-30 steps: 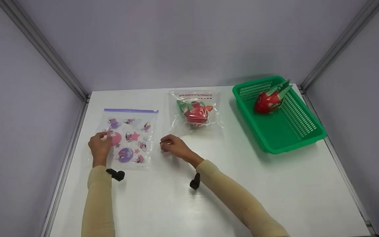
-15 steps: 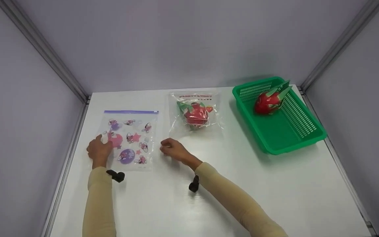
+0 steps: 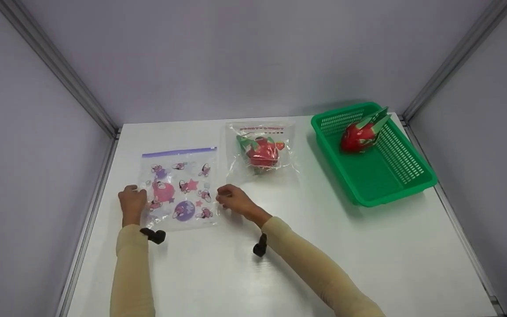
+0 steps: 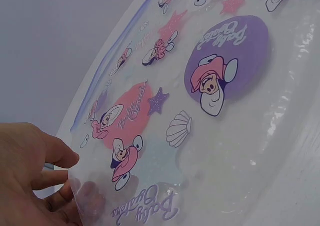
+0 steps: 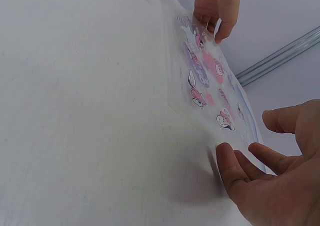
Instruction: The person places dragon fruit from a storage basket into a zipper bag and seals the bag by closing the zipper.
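A clear zip bag [image 3: 178, 196] printed with pink and purple cartoon figures lies on the left of the table, purple zip strip at the far side. My left hand [image 3: 132, 202] is at its left edge. In the left wrist view, lower fingers [image 4: 57, 198] pass behind the film and show through it; the upper fingertip is beside the edge, and no pinch shows. Around the bag's right edge hovers my right hand [image 3: 238, 200], its thumb [image 5: 282, 121] spread apart from the fingers [image 5: 227, 161], nothing between them. Whether the right fingertips touch the bag is unclear.
A second clear bag [image 3: 236, 169], with a red dragon fruit [image 3: 262, 154] inside, lies at the back middle. A green plastic basket [image 3: 339, 176] stands at the right, holding another dragon fruit [image 3: 357, 138]. Walls enclose the white table [image 3: 306, 246] at the back and sides.
The printed bag has shifted and turned slightly to the right, its right edge now near the right hand. My left hand, earlier over the bag, is now at its left edge. The right hand barely moved.
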`<state>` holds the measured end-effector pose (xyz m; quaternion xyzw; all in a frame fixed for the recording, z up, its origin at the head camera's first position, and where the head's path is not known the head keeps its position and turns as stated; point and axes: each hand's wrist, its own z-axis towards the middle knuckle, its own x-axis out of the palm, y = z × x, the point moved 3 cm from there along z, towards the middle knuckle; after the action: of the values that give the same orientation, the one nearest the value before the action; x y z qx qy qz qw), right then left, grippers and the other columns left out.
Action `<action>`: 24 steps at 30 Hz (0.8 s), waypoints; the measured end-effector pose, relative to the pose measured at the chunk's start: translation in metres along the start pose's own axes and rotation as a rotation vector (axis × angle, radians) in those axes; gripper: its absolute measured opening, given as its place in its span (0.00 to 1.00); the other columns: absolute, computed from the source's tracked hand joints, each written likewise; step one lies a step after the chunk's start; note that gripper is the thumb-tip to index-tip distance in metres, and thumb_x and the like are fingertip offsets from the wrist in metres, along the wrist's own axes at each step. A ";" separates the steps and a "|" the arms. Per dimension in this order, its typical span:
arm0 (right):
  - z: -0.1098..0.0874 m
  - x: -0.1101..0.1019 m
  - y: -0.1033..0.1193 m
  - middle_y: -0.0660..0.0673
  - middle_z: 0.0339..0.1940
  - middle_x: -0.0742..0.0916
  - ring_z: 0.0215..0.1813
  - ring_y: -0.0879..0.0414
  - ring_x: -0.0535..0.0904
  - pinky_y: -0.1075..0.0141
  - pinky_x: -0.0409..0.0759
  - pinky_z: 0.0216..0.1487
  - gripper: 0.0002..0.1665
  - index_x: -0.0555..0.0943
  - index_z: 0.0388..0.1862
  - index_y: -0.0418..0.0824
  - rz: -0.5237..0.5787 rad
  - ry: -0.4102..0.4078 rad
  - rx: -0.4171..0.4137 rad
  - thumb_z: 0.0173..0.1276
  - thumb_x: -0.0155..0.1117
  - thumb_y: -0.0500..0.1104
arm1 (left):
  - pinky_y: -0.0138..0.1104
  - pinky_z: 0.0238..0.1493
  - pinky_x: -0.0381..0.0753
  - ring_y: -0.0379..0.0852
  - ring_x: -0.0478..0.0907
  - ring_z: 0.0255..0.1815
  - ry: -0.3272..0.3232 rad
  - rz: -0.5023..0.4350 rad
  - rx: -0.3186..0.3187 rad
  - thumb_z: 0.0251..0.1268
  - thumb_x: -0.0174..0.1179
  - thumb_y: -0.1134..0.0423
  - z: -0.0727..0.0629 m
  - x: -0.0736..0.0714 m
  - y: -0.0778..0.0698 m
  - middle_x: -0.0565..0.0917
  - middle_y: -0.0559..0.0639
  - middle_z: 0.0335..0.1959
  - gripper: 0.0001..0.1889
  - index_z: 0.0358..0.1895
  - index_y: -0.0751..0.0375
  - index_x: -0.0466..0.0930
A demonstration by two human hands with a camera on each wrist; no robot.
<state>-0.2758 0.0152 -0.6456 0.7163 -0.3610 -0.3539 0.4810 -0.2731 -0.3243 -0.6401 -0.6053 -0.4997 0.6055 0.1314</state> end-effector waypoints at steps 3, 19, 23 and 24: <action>0.000 -0.001 -0.001 0.39 0.66 0.84 0.67 0.47 0.81 0.52 0.81 0.71 0.24 0.77 0.70 0.36 -0.028 -0.016 0.005 0.82 0.61 0.47 | 0.60 0.76 0.70 0.74 0.70 0.73 0.014 -0.009 -0.008 0.76 0.45 0.66 -0.001 0.001 0.002 0.71 0.82 0.69 0.29 0.72 0.84 0.66; 0.004 0.001 0.000 0.33 0.65 0.85 0.55 0.49 0.88 0.55 0.88 0.59 0.25 0.75 0.72 0.30 0.094 0.012 -0.036 0.80 0.60 0.37 | 0.54 0.68 0.74 0.65 0.73 0.64 0.025 -0.091 -0.035 0.84 0.41 0.59 -0.002 0.003 0.003 0.76 0.73 0.64 0.25 0.70 0.77 0.68; 0.006 0.000 0.002 0.35 0.61 0.87 0.49 0.55 0.87 0.59 0.89 0.56 0.20 0.81 0.65 0.31 0.104 -0.042 -0.040 0.78 0.63 0.36 | 0.47 0.57 0.77 0.61 0.76 0.58 0.016 -0.091 -0.026 0.85 0.43 0.58 -0.002 0.005 0.005 0.77 0.71 0.60 0.25 0.70 0.76 0.69; 0.006 0.000 0.003 0.36 0.58 0.88 0.48 0.56 0.87 0.60 0.89 0.55 0.18 0.82 0.63 0.31 0.106 -0.060 -0.040 0.78 0.64 0.36 | 0.45 0.55 0.78 0.59 0.76 0.57 0.017 -0.096 -0.029 0.85 0.44 0.58 -0.003 0.006 0.005 0.77 0.70 0.59 0.25 0.70 0.76 0.69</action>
<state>-0.2816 0.0114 -0.6450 0.6757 -0.4056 -0.3563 0.5020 -0.2700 -0.3212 -0.6467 -0.5875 -0.5358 0.5861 0.1561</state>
